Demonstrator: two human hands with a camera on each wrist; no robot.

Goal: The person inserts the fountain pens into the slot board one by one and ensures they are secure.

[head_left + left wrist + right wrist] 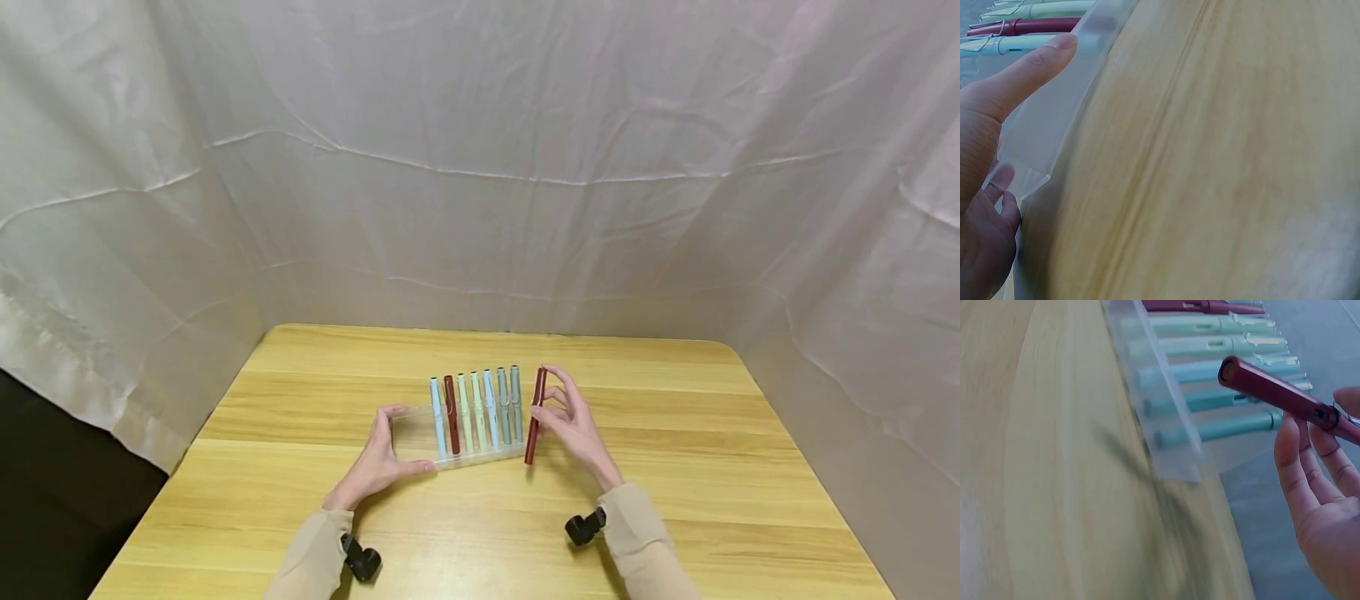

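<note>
My left hand (pixel 378 458) grips the left end of a clear plastic pen rack (pixel 412 437), thumb along its front edge and fingers at the back. In the left wrist view the thumb (pixel 1035 72) lies against the rack's wall. A row of capped pens stands in it: a light blue pen (pixel 438 417) leftmost, a dark red one (pixel 452 417), two pale green, another light blue, then two teal pens (pixel 516 404). Just beyond the rack's right end, my right hand (pixel 577 429) pinches a second dark red pen (pixel 1285 394) between thumb and fingers, held off the table.
The wooden table (pixel 712 467) extends around the rack on every side. Pale curtains (pixel 480 233) hang behind it and at both sides. Each sleeve carries a small black wrist camera (pixel 585 527).
</note>
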